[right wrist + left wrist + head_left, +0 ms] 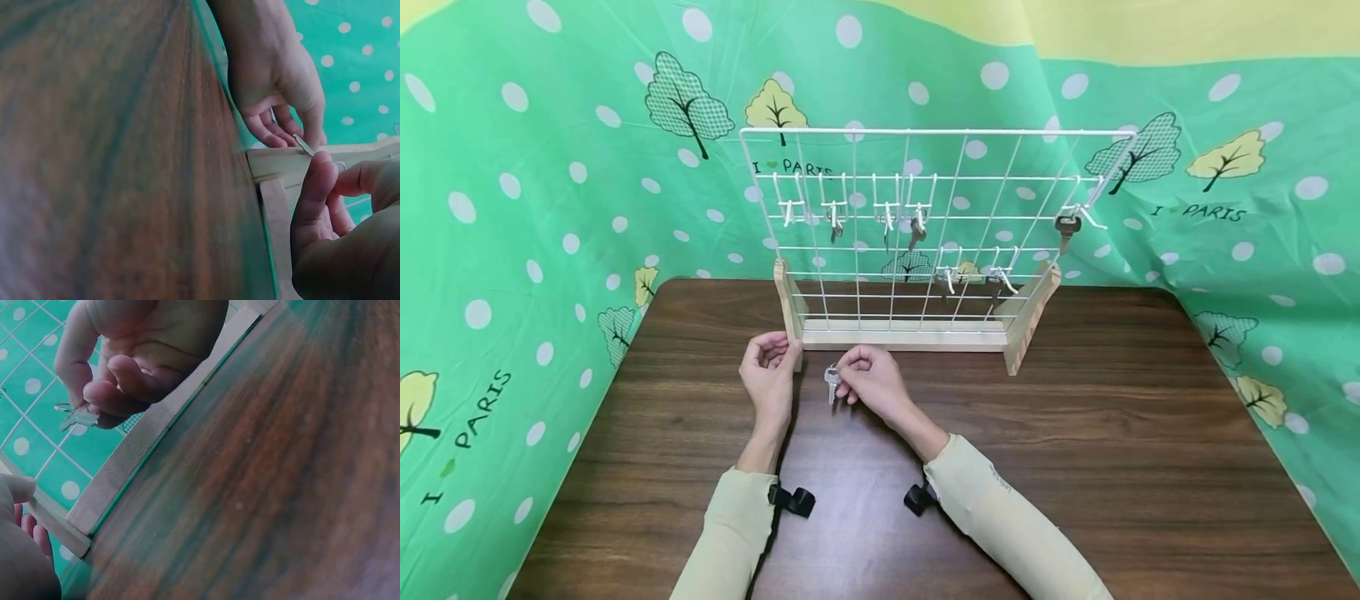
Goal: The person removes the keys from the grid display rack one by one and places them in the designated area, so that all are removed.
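Between thumb and fingers, my right hand (874, 383) pinches a small silver key (832, 379) with a ring at its top, just in front of the rack's wooden base bar (902, 337). The left wrist view shows the key (80, 417) and its ring at the right hand's (147, 359) fingertips. My left hand (769, 371) holds the left wooden leg (787, 304) of the rack near its front end, thumb against the edge and fingers curled at the outer side. In the right wrist view the key (304, 145) partly overlaps the left hand (275, 87).
A white wire grid (955, 175) stands on the wooden legs, with several white hooks. Keys hang there, among them a dark-headed key (1067, 229) at the right and another key (917, 232) near the middle. A dotted green cloth (572, 208) surrounds the brown table (1112, 467).
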Motion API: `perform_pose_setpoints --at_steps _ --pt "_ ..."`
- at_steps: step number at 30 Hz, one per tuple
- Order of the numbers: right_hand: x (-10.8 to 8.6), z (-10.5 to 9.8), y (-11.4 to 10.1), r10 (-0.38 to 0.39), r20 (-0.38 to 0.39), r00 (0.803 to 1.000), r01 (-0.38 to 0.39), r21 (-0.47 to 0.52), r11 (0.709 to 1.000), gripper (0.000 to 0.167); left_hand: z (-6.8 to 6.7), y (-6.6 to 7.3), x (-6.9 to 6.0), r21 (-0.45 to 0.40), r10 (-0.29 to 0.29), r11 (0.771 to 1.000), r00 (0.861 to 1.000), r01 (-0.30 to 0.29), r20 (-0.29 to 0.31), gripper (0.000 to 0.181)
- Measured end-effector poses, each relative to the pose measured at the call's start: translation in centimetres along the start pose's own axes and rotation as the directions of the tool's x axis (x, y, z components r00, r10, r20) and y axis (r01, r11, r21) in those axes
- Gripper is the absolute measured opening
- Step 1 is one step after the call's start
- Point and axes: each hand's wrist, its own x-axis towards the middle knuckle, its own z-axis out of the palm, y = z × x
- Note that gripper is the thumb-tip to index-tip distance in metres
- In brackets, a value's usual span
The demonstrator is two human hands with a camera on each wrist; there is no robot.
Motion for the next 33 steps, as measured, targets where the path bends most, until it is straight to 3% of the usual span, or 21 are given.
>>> perform_pose_setpoints --at_steps 15,25,33 --pt "0.3 0.1 1.9 0.017 0.021 1.000 -0.016 -0.046 0.999 0.009 0.0 -0.1 -0.1 0.015 -0.003 1.000 1.000 0.003 -0.005 0.022" --pt "0.4 0.3 2.3 -0.004 0.014 1.000 0.005 -0.067 0.998 0.019 0.0 0.0 0.1 0.021 0.004 1.000 1.000 -0.003 -0.006 0.025" --pt "0.4 0.3 2.4 -0.012 0.023 1.000 0.014 -0.054 0.998 0.009 0.0 -0.1 0.1 0.020 -0.003 1.000 1.000 0.003 -0.007 0.026"
